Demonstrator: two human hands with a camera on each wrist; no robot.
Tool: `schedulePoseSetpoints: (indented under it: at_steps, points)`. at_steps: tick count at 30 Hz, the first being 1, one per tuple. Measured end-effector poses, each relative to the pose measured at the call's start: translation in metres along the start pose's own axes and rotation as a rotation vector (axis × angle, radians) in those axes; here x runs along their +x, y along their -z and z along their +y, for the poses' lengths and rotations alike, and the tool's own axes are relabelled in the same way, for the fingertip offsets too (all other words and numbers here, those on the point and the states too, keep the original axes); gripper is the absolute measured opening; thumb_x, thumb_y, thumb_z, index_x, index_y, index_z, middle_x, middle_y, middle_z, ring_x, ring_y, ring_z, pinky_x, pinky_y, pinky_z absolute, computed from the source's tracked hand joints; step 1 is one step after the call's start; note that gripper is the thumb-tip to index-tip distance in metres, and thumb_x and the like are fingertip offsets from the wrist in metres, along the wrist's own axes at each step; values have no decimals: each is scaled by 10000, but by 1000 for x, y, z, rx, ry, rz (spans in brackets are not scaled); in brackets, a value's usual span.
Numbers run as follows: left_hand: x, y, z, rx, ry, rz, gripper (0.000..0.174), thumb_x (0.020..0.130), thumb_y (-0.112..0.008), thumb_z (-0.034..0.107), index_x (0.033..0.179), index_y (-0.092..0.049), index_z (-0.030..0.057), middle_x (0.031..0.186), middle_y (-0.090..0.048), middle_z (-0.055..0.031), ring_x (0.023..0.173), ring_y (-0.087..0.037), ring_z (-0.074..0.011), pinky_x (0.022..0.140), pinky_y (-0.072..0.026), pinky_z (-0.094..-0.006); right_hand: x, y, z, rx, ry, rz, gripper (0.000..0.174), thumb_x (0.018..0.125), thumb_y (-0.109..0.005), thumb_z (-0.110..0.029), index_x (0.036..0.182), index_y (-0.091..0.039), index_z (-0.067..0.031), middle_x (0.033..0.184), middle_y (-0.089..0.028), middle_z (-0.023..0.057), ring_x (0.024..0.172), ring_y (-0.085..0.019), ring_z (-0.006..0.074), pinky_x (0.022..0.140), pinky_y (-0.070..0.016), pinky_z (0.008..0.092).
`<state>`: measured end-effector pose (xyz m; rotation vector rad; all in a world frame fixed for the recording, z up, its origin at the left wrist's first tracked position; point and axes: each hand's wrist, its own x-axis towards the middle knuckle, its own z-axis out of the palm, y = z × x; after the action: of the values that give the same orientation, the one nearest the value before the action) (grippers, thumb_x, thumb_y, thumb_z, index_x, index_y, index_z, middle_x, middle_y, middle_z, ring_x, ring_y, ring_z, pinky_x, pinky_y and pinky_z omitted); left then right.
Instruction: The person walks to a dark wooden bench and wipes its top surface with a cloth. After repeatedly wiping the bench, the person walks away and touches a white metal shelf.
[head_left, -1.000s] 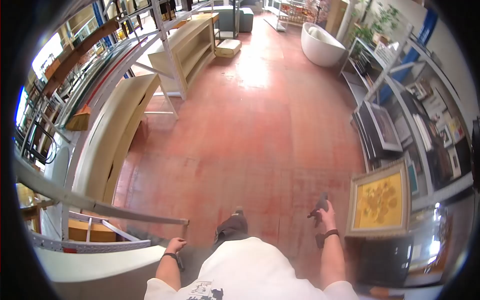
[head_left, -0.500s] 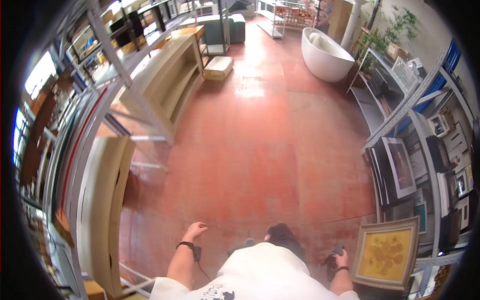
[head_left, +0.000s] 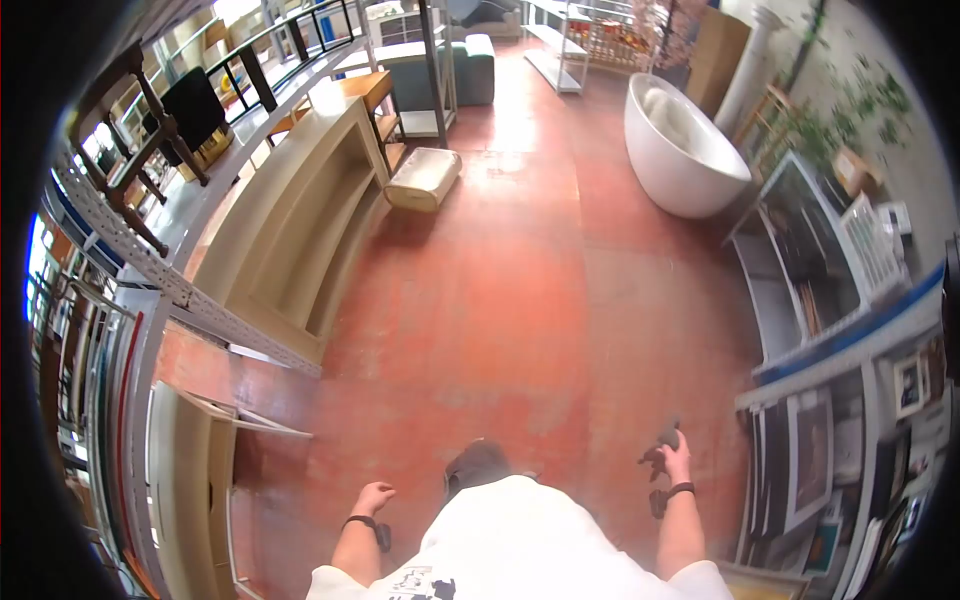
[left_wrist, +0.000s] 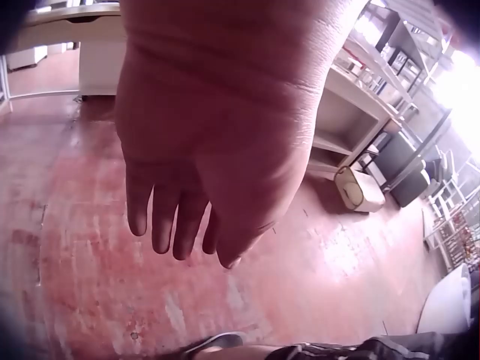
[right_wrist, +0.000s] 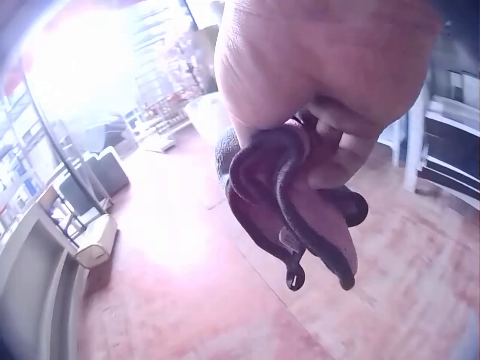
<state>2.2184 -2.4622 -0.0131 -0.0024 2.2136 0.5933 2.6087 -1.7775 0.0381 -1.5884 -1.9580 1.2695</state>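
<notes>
My right hand (head_left: 677, 462) grips a dark, soft folded item (head_left: 660, 445) at my right side. In the right wrist view the fingers of that hand (right_wrist: 322, 97) curl round the item (right_wrist: 289, 202), whose dark-edged loops and flaps hang below the palm; what it is, I cannot tell. My left hand (head_left: 376, 497) holds nothing and hangs at my left side. Seen in the left wrist view, this hand (left_wrist: 214, 142) has its fingers pointing down, relaxed and slightly spread, above the red floor (left_wrist: 135, 300).
A beige shelf unit (head_left: 290, 240) and a cream box-like stool (head_left: 424, 180) line the left. On the right stand a white bathtub (head_left: 680, 150), a grey rack (head_left: 770, 290) and framed pictures (head_left: 800, 460). Red floor (head_left: 480, 330) runs between.
The bathtub, stool and shelves have come nearer as I moved forward. The yellow framed painting has slid down almost out of view. My right hand keeps its grip on the dark item.
</notes>
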Motion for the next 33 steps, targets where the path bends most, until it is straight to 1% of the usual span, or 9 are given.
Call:
schedulePoseSetpoints:
  at_steps: [1, 3, 7, 10, 17, 20, 24, 28, 33]
  points:
    - [23, 3, 12, -33, 32, 2, 410, 839, -742, 304, 1168, -723, 61, 1102, -737, -135, 1006, -702, -248, 860, -552, -371, 37, -11, -42, -47, 36, -38, 603, 813, -713, -130, 1387, -531, -138, 1200, -656, 254, 1052, -670, 393, 898, -538, 441]
    - [47, 25, 60, -139, 174, -54, 396, 843, -751, 288, 1160, -727, 52, 1024, -746, -114, 901, -699, -204, 750, -557, -355, 117, -43, -93, -215, 234, -10, 594, 838, -642, -45, 1412, -493, -78, 1069, -712, 194, 894, -732, 237, 778, -589, 359]
    - [172, 77, 146, -137, 305, -82, 365, 826, -767, 267, 1121, -743, 54, 949, -755, -88, 827, -698, -192, 700, -550, -357, 249, -99, -150, -258, 240, 28, 597, 834, -644, -50, 1410, -487, -47, 1098, -706, 206, 970, -718, 269, 833, -580, 382]
    - [293, 125, 231, 135, 78, -35, 371, 809, -758, 270, 1103, -745, 44, 1015, -757, -116, 877, -721, -212, 787, -557, -385, 296, -124, -166, -226, 47, 20, 591, 815, -685, -91, 1383, -522, -79, 1172, -672, 241, 1064, -676, 331, 902, -541, 410]
    - [454, 260, 626, 114, -314, 25, 425, 852, -717, 300, 1196, -694, 52, 1136, -724, -148, 1066, -691, -271, 921, -538, -368, 382, -173, -252, 207, -375, 120, 558, 776, -676, 61, 1308, -572, -71, 1142, -687, 158, 988, -686, 276, 797, -582, 400]
    - [530, 288, 735, 77, -443, 41, 418, 861, -715, 299, 1194, -690, 47, 1150, -720, -141, 1081, -683, -279, 929, -536, -375, 450, -200, -280, -265, -481, 2, 687, 758, -751, -77, 1407, -525, -82, 1261, -641, 198, 1150, -634, 303, 984, -507, 383]
    - [669, 288, 774, -1, -539, 227, 407, 830, -752, 288, 1152, -706, 44, 1139, -711, -167, 1066, -679, -314, 936, -533, -387, 622, -246, -317, -392, -583, -93, 715, 684, -793, -117, 1357, -562, -45, 1324, -625, 170, 1292, -556, 292, 1119, -403, 375]
    - [699, 293, 773, -4, 3, -95, 465, 796, -785, 335, 1178, -724, 77, 1142, -726, -135, 1033, -688, -269, 926, -528, -367, 824, -315, -404, 288, -208, -67, 549, 789, -657, 23, 1321, -556, -64, 1147, -687, 162, 1025, -684, 283, 860, -560, 390]
    - [746, 307, 816, -203, 338, -53, 381, 803, -782, 343, 1061, -767, 63, 1032, -752, -108, 897, -699, -199, 824, -547, -334, 1008, -355, -663, -69, 80, -104, 576, 815, -682, -100, 1371, -534, -85, 1217, -664, 179, 1129, -643, 318, 975, -492, 404]
